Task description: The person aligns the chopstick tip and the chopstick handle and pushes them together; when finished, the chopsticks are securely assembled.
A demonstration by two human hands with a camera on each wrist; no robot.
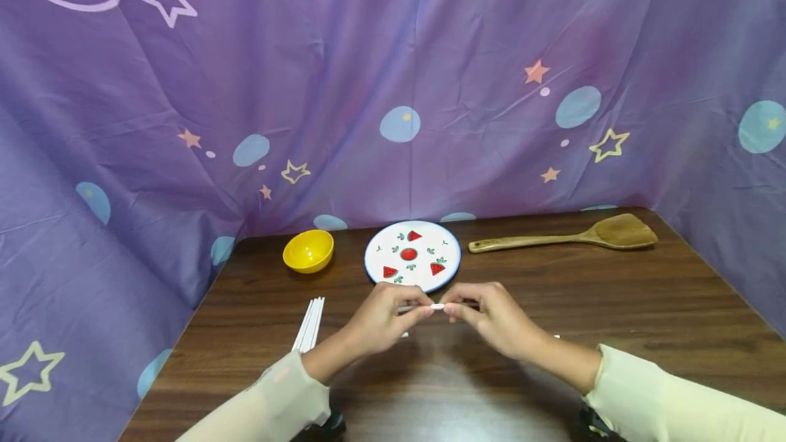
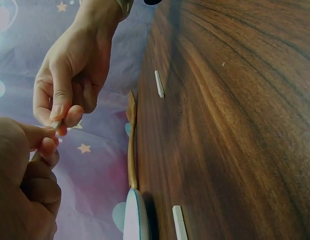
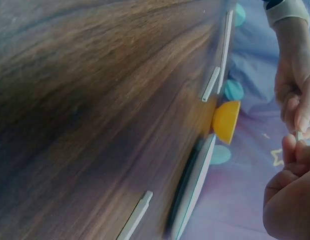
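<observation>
Between my two hands, a thin white stick (image 1: 437,306) is held roughly level above the table. My left hand (image 1: 382,319) pinches its left part with thumb and fingers. The right hand (image 1: 494,317) pinches it close by on the right, so only a short middle length shows. Fingers cover much of the stick. Under the hands, short white stick pieces (image 2: 159,84) lie apart on the wood; another short piece (image 3: 134,216) shows in the right wrist view. A bundle of longer white sticks (image 1: 309,325) lies left of my left hand, partly behind the forearm.
A yellow bowl (image 1: 308,252) stands at the table's back left. Beside it lies a white plate (image 1: 382,263) with watermelon pictures, just beyond the hands. A wooden spatula (image 1: 565,239) lies at the back right. Purple cloth (image 1: 344,87) hangs behind the brown table (image 1: 393,398).
</observation>
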